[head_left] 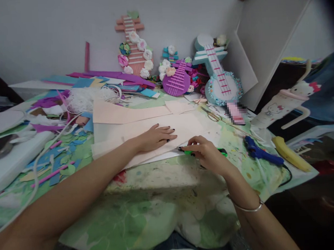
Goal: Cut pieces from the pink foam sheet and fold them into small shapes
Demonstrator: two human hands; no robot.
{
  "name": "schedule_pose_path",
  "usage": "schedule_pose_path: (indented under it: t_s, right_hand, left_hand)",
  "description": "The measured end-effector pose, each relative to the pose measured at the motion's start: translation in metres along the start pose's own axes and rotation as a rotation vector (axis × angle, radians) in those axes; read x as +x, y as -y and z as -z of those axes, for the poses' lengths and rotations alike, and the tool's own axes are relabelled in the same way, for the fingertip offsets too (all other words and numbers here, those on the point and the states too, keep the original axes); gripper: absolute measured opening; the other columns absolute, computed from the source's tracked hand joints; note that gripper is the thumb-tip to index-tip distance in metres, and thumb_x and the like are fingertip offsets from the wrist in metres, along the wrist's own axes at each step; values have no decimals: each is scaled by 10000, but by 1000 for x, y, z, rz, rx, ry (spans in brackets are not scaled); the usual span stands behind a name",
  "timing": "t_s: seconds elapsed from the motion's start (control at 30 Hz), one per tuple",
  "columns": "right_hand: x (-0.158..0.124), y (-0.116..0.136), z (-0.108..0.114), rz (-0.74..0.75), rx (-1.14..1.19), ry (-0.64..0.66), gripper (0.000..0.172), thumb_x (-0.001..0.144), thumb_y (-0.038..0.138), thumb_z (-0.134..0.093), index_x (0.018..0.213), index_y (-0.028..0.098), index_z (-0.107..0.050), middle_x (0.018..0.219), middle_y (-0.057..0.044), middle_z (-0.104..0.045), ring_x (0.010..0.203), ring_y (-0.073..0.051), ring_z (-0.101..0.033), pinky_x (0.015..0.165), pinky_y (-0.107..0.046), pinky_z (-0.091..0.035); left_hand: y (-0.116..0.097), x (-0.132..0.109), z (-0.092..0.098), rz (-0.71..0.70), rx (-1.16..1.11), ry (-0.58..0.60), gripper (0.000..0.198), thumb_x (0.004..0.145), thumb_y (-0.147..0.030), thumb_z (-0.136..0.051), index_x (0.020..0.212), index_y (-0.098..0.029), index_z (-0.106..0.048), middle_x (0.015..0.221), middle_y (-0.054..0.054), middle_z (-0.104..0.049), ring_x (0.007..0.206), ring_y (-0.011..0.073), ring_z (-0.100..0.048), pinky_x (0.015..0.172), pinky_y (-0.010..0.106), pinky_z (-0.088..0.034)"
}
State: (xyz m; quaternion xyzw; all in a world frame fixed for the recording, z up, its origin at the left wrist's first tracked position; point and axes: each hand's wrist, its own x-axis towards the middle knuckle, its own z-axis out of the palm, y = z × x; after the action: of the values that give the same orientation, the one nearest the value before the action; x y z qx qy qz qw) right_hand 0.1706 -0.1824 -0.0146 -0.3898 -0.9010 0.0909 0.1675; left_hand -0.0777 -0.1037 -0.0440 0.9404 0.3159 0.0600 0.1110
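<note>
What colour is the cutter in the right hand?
The cutter in the right hand is bright green with some black, seen best in the head view.

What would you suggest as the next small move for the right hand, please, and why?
Probably a slow, short stroke of the green cutter along the pale sheet: the right hand grips the cutter with its tip near the sheet's near edge, while the left hand lies flat on top, apparently steadying it.
</note>
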Motion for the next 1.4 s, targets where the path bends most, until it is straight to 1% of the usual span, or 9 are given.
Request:
schedule_pose_path:
  t_s: [0.3,0.43,0.6,0.7,0.8,0.97,1.1,1.23,1.4]
  right_hand:
    - [15,6,-8,33,9,19,659,648,-122,-399,1109,252,-684,973,-91,-585,935,-216,-521,807,-362,-433]
    - [11,7,-6,36,15,9,629,661,-109,-403,1096,243,-690,967,-93,-582,905,-210,-520,787,-356,-433]
    - [5,6,-2,2,37,25,621,660,-106,-404,1102,225,-687,984,-102,-577,926,-217,-522,792,-355,-434]
    - [6,6,-2,3,40,23,619,667,-107,-403,1110,222,-684,993,-105,-581,937,-220,-520,805,-364,-435]
    - [11,7,-5,20,35,23,641,668,-116,-396,1113,246,-682,986,-98,-581,946,-216,-523,811,-363,-435]
    - [18,12,-9,42,30,30,669,648,-124,-396,1120,254,-679,992,-97,-578,951,-219,-520,810,-360,-435]
    - [16,13,-7,38,32,33,681,643,-123,-389,1124,261,-678,989,-93,-580,943,-216,-522,801,-357,-439]
    - [11,11,-3,21,54,31,655,653,-112,-388,1118,242,-683,984,-101,-583,940,-219,-527,797,-365,-444]
    - [9,10,-1,9,62,38,655,656,-110,-400,1118,259,-682,994,-93,-588,943,-218,-531,804,-365,-443]
  left_hand:
    - [0,0,-1,-3,-1,-14,434,977,-270,-278,1386,-347,-400,1518,3,-295,1414,193,-217,1117,480,-118]
    - [1,0,-2,-2,7,-8,443,968,-260,-290,1389,-345,-397,1521,9,-287,1414,198,-217,1116,482,-121]
    - [-2,0,0,5,14,-5,450,966,-253,-278,1392,-339,-394,1520,13,-289,1415,198,-214,1115,490,-122]
    - [-2,0,0,5,8,-4,448,968,-258,-272,1391,-337,-396,1521,7,-287,1413,202,-219,1114,491,-125]
    - [-1,0,-1,-6,4,-12,448,967,-259,-282,1394,-334,-395,1521,7,-285,1413,203,-220,1118,478,-117]
    - [2,1,-3,-11,12,-18,431,975,-288,-286,1387,-335,-405,1518,10,-295,1412,196,-221,1119,472,-109]
    - [3,1,-4,-13,9,-20,433,973,-280,-289,1386,-341,-405,1518,9,-295,1413,196,-218,1116,477,-114]
    - [1,1,-2,-9,8,-12,441,971,-270,-286,1392,-349,-391,1523,4,-282,1416,203,-211,1113,490,-121]
    - [-2,0,0,1,2,-4,439,973,-272,-284,1392,-354,-389,1526,2,-272,1419,200,-202,1116,487,-114]
